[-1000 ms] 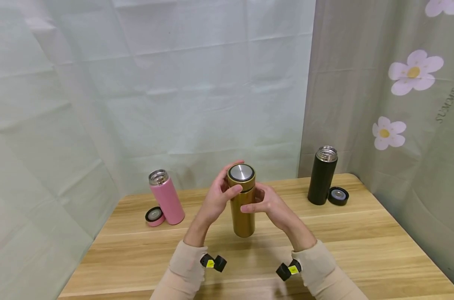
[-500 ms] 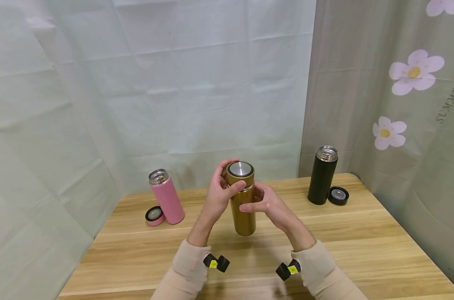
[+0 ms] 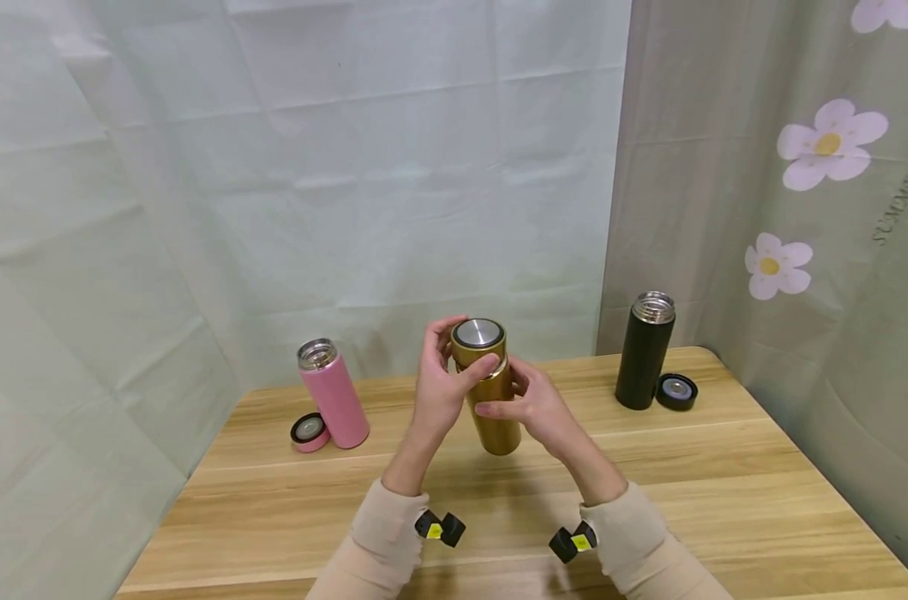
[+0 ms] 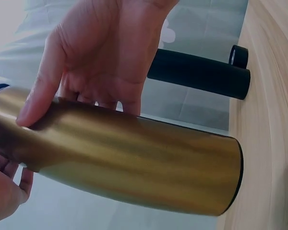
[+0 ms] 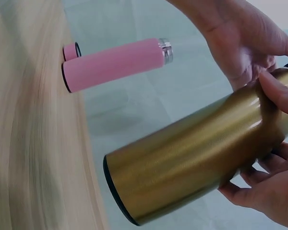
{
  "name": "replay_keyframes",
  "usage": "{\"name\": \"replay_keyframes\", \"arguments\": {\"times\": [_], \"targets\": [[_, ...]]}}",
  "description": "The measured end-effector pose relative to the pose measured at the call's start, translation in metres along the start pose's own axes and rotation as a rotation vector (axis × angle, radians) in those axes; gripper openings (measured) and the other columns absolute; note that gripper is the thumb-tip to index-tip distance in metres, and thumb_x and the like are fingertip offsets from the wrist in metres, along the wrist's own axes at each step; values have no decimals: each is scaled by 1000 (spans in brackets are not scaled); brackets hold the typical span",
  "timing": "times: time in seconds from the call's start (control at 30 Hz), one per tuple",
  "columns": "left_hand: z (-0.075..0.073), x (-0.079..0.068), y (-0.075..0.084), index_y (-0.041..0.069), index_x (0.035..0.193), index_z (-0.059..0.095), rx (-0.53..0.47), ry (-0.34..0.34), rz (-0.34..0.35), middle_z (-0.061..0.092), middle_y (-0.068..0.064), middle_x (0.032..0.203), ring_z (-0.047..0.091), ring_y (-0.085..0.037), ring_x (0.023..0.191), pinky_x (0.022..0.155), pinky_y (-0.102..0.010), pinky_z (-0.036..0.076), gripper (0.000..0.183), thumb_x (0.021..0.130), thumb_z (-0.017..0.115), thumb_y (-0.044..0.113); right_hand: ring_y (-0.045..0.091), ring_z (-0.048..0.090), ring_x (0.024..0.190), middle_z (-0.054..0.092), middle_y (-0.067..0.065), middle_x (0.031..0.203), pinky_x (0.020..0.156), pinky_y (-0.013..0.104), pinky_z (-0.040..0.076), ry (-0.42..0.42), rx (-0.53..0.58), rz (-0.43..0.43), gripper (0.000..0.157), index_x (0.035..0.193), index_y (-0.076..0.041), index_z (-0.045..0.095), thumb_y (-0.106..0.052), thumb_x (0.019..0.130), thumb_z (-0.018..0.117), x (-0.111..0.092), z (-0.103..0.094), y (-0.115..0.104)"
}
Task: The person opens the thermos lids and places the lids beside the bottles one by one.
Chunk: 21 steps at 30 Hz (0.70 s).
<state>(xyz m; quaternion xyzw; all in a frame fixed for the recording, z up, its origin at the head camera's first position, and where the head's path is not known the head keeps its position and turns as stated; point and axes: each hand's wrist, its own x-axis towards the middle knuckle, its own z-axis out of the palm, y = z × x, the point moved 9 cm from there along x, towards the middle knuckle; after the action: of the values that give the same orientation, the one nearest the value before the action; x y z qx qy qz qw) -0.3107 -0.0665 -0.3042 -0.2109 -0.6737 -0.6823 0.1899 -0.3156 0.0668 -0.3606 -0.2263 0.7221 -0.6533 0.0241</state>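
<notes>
Tilted above the table is a gold thermos (image 3: 497,427), its base swung toward the right. The left hand (image 3: 442,392) grips its gold lid (image 3: 466,354), which has a silver disc on top, with the thumb across the front. A thin silver strip of the neck shows just below the lid. Lower down, the right hand (image 3: 538,410) grips the thermos body, thumb in front and fingers behind. Both wrist views show the smooth gold body (image 4: 149,153) and its dark-rimmed base held off the wooden table (image 5: 33,143).
An uncapped pink thermos (image 3: 336,402) stands at the left with its lid (image 3: 309,432) beside it. On the right stands an uncapped black thermos (image 3: 644,358), its black lid (image 3: 676,390) next to it. Pale curtains (image 3: 424,167) hang behind the table.
The thermos has risen and tilted, its base shifting right and its top left. A silver strip has appeared under the lid. The left thumb has moved right across the lid.
</notes>
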Motion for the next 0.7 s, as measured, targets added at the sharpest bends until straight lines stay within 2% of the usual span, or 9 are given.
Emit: {"name": "replay_keyframes", "arguments": {"times": [0.17, 0.37, 0.57, 0.7], "targets": [[1, 0, -2, 11, 141, 48, 3, 22, -3, 62, -9, 129, 56, -27, 120, 109, -53, 36, 87, 79, 86, 58, 32, 61, 124, 65, 6, 136, 105, 60, 47, 33, -50, 8, 68, 145, -20, 58, -23, 83, 88, 0, -4, 1], [2, -1, 0, 12, 141, 49, -8, 45, 5, 63, -9, 128, 55, -27, 120, 108, -52, 36, 81, 81, 87, 52, 32, 60, 126, 65, 6, 137, 105, 63, 45, 49, -54, 2, 69, 145, -21, 58, -23, 83, 88, 1, -5, 0], [1, -4, -1, 12, 139, 51, 16, 135, 19, 63, -7, 131, 54, -24, 127, 115, -53, 30, 78, 80, 90, 44, 32, 57, 129, 62, 7, 141, 106, 65, 42, 88, -65, 7, 74, 149, -21, 56, -23, 83, 89, 3, -6, 4], [1, -7, 0, 13, 139, 52, 63, 204, 40, 61, -5, 131, 52, -24, 127, 111, -55, 32, 75, 80, 91, 39, 32, 55, 131, 61, 7, 142, 108, 64, 42, 128, -91, 5, 77, 150, -19, 56, -22, 81, 91, 3, -9, 4]]}}
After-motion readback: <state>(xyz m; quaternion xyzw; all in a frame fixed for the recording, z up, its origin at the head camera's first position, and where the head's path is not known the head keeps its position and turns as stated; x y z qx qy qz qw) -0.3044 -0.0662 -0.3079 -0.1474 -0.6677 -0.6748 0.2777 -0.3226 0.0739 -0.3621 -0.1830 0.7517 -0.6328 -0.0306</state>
